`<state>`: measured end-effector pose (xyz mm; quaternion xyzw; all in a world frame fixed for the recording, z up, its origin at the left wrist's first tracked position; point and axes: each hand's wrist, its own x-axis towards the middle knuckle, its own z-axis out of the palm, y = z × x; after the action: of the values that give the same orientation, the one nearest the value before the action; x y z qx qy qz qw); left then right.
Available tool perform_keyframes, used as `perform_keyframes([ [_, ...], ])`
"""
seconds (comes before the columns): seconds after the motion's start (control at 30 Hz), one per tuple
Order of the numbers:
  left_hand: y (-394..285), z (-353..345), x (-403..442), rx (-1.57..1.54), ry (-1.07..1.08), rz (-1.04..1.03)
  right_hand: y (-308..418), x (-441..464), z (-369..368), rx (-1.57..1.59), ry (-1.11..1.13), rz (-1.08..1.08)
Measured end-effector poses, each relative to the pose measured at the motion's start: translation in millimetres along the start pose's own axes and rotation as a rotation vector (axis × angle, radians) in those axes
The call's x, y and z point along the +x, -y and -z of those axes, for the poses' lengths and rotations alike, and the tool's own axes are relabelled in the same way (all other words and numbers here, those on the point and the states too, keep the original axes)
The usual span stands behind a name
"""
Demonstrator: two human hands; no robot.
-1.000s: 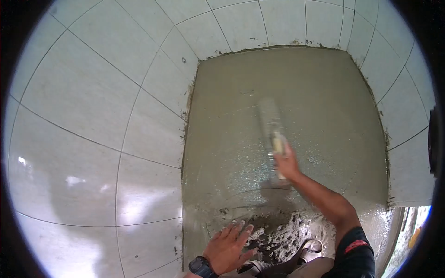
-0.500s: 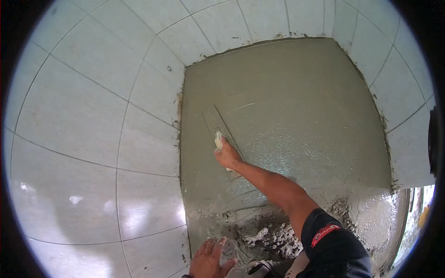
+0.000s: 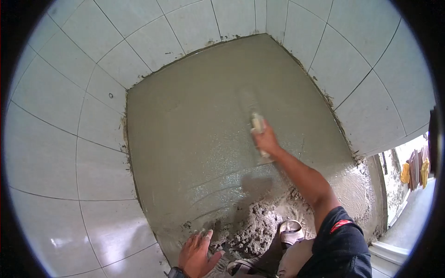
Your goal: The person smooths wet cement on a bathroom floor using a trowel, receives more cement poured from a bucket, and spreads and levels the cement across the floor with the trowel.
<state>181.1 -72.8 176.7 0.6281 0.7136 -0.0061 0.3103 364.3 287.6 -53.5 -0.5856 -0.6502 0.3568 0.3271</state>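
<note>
In the head view, the trowel point(image 3: 256, 122) lies on the wet cement point(image 3: 199, 111), a little right of the middle of the smooth patch. Its long axis runs steeply from upper left to lower right: the far end points away from the person, tilted slightly left, and the near end comes back beneath the right wrist. The blade is a long, narrow rectangle, blurred and so coated in grey that its edges are hard to make out; the pale handle runs lengthwise along it.

The fingers of the right hand point(image 3: 265, 136) are curled around that handle in a closed grip. The left hand point(image 3: 196, 255) is low in the view, back upward, its fingers extended and slightly apart, thumb out to the side — no object shows in it, though the palm is hidden and I cannot tell whether it touches the floor. Its fingertips look smeared with grey.

The cement is even and matt toward the far edges, then wet and glistening nearer the person, with shallow curved ridges. Beside the shoe point(image 3: 291, 230) is loose mortar point(image 3: 254, 230) — crumbly, lumpy and rough. Glossy pale tiles point(image 3: 111, 176) with thin dark joints form the walls, and ragged mortar crusts cling along their base.
</note>
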Motion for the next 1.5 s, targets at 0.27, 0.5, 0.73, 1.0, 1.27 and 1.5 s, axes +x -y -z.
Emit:
perform_keyframes([
  [0.27, 4, 0, 0, -0.014, -0.027, 0.003, -89, -25, 197, 0.240, -0.083, -0.366],
  [0.5, 14, 31, -10, 0.031, -0.137, 0.169, -89, -70, 205, 0.544, 0.188, -0.426],
  [0.73, 44, 42, -22, -0.013, -0.305, 0.278, -28, -67, 91, 0.548, 0.940, -0.456],
  [1.0, 65, 55, -57, -0.025, -0.398, 0.455, 64, -102, -1, 0.073, 1.529, -0.212],
  [1.27, 66, 65, -122, -0.162, -0.631, 0.711, 59, -136, 47, 0.390, 1.176, -0.427],
  [1.5, 21, -12, -169, -0.527, -0.615, 0.859, 125, -132, 106, -0.022, 1.053, -0.044],
])
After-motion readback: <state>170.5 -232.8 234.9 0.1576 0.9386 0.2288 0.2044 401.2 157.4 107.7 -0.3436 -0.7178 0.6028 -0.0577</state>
